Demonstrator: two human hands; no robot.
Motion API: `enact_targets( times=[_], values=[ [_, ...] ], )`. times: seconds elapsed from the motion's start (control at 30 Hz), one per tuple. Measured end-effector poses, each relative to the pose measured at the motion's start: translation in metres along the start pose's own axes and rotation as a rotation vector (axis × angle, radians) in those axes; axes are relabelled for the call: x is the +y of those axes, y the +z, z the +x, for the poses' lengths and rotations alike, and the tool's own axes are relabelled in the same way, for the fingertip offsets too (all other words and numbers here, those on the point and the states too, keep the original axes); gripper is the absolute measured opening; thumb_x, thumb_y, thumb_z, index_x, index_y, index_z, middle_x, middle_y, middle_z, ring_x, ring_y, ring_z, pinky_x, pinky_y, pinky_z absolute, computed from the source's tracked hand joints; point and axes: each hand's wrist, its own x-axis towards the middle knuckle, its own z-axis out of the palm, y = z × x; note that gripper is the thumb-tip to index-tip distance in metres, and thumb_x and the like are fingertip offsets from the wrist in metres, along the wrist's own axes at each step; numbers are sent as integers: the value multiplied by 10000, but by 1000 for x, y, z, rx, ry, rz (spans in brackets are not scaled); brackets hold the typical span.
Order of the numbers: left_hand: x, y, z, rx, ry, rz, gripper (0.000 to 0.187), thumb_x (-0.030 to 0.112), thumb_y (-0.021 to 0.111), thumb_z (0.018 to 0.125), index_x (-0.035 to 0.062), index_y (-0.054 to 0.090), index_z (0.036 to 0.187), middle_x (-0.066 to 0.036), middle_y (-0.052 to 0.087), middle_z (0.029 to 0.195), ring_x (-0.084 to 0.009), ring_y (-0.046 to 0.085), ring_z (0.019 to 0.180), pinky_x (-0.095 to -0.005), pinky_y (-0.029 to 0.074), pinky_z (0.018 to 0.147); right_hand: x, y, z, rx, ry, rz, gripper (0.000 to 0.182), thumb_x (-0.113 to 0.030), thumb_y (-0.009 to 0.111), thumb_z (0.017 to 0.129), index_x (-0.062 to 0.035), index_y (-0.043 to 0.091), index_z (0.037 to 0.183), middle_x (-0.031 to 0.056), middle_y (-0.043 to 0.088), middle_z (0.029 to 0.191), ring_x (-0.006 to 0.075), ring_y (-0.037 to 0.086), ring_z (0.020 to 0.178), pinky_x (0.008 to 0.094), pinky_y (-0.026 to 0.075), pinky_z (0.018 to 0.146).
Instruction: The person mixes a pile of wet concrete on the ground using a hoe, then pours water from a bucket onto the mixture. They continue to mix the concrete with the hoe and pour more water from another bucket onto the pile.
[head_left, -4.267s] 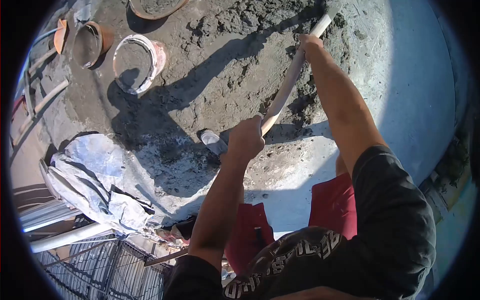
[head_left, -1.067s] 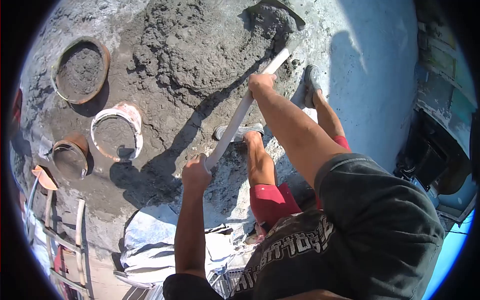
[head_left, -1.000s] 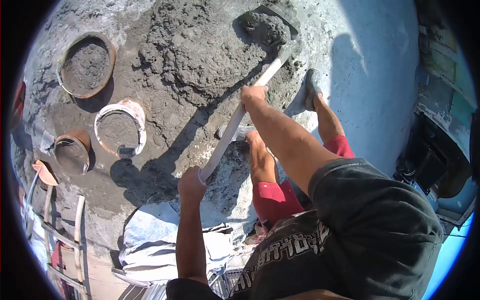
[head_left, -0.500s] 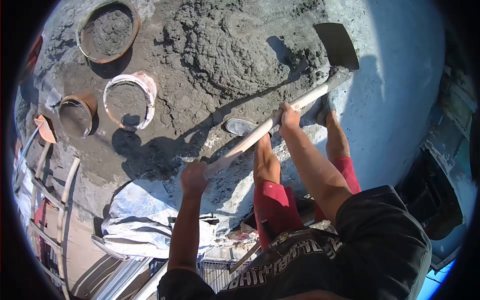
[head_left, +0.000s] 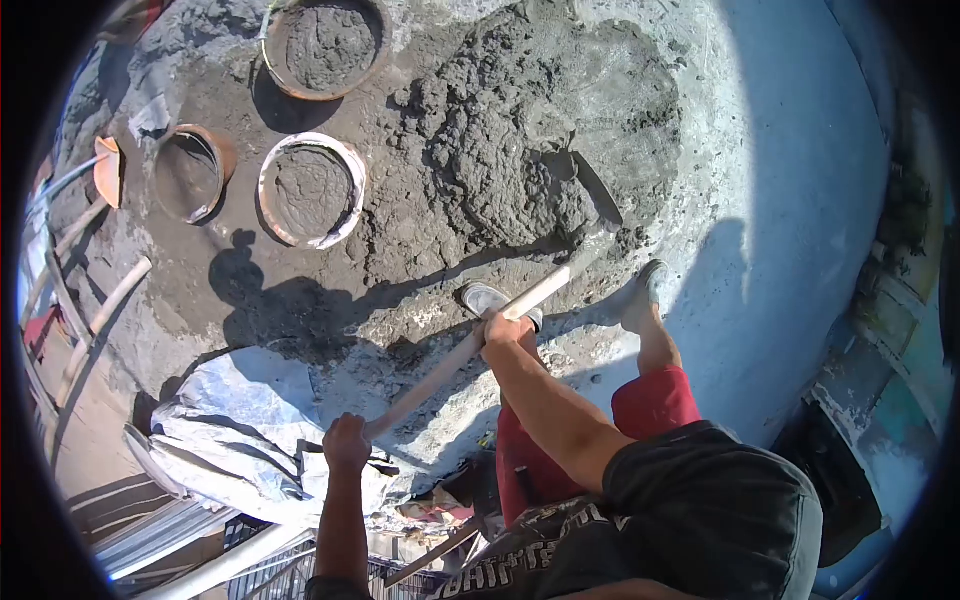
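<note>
A long wooden handle (head_left: 425, 388) runs from lower left to upper right, ending in a broad metal blade (head_left: 597, 192). The blade's edge sits in the wet grey mortar heap (head_left: 490, 150). My left hand (head_left: 347, 442) is closed round the rear end of the handle. Farther up the shaft, near my shoe, my right hand (head_left: 505, 330) grips it, fingers wrapped round.
Left of the heap stand a large bucket of mortar (head_left: 375, 75), a white-rimmed bucket (head_left: 357, 212) and a smaller brown bucket (head_left: 228, 160). Crumpled white sacks (head_left: 235, 405) lie lower left, beside wooden poles (head_left: 118, 292). A dark container (head_left: 840, 480) is at right.
Both hands have moved left and down in view with the handle. The blade, which was raised at the heap's right edge, is now in the mortar. The view has shifted, and the right foot stands farther out.
</note>
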Motion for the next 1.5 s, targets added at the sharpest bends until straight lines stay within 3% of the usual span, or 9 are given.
enact_targets(
  times=[0.13,0.33,0.43,0.5,0.67,0.93,1.1,1.23,1.5],
  values=[
    [56,29,-58,7,-176,-156,165,45,694,651,103,564,735,-85,561,799,-327,614,749,-457,513,616,-8,-21,-13,-56,-428,300,334,35,620,720,-19,476,1017,98,561,739,235,570,511,367,480,461],
    [228,-13,159,277,-150,-530,235,46,672,706,64,589,926,-133,610,893,-344,638,848,-451,524,709,-343,4,21,-204,-612,69,120,3,616,751,41,552,845,122,564,706,252,613,606,393,525,532],
    [275,-25,248,230,-207,-622,354,91,730,700,39,619,1033,-162,651,997,-356,632,937,-433,514,814,-440,52,62,-115,-693,-221,219,-51,641,779,61,561,950,163,622,808,270,654,664,379,564,590],
    [296,-12,252,131,-259,-653,509,83,755,661,21,617,1147,-163,660,1069,-334,629,1000,-403,511,871,-443,63,89,31,-765,-468,280,-75,645,783,68,554,1005,168,640,847,267,671,694,369,565,602],
    [310,58,120,-76,-480,-715,325,138,711,700,36,658,1004,-201,662,913,-391,643,868,-457,515,779,-292,20,63,217,-643,-815,609,-222,744,698,15,436,1167,217,620,1093,343,633,1035,407,523,884],
    [341,112,-109,-9,-653,-645,156,119,691,693,94,617,829,-120,602,812,-381,627,743,-501,500,621,-73,-129,17,-80,-437,-568,424,-98,698,716,-63,432,1045,103,554,855,218,613,744,371,516,627],
    [354,115,-47,84,-657,-734,158,116,681,707,93,626,853,-128,607,831,-375,627,746,-493,511,636,-154,-88,15,-293,-737,-434,390,-67,672,711,-33,418,1005,118,570,790,221,607,599,341,499,514],
    [372,76,103,295,-510,-827,323,97,725,671,75,605,970,-137,620,944,-356,621,897,-444,514,763,-288,22,53,15,-837,-813,454,-157,698,741,8,445,1081,169,623,884,275,656,720,383,549,607],
    [509,103,78,-351,-642,-1267,227,93,645,705,-4,585,902,-222,654,881,-409,635,878,-487,500,780,-251,-64,61,183,-762,-1362,556,-180,650,736,-35,371,1194,231,630,1090,380,616,1074,444,493,919]
  ],
)
